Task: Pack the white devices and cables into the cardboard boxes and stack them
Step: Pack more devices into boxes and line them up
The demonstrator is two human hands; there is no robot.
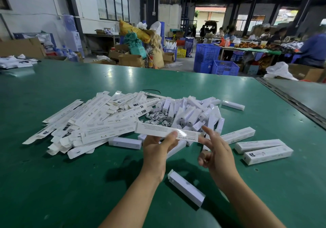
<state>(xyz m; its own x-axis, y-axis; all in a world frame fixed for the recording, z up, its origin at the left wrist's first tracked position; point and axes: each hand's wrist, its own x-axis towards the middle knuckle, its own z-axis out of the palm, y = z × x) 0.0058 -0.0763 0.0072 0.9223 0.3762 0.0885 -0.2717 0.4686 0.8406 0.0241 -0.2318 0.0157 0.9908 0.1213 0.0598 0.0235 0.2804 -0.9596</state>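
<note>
My left hand [157, 147] grips a flat white cardboard box [155, 129] printed with small text, held above the green table [70, 183]. My right hand [214, 150] hovers at the box's right end with fingers spread; whether it touches the box is unclear. A heap of flat unfolded boxes [84, 122] lies to the left. White devices [192, 114] are piled behind the held box, with coiled white cables [158, 118] between the two heaps. One white device [187, 187] lies alone near my forearms. Three closed boxes [259, 146] lie at the right.
Another white device [125, 142] lies left of my left hand, and one [232, 104] sits apart at the pile's far right. A seam [291, 100] runs along the table's right side. Blue crates [224, 67] and seated people stand beyond the table.
</note>
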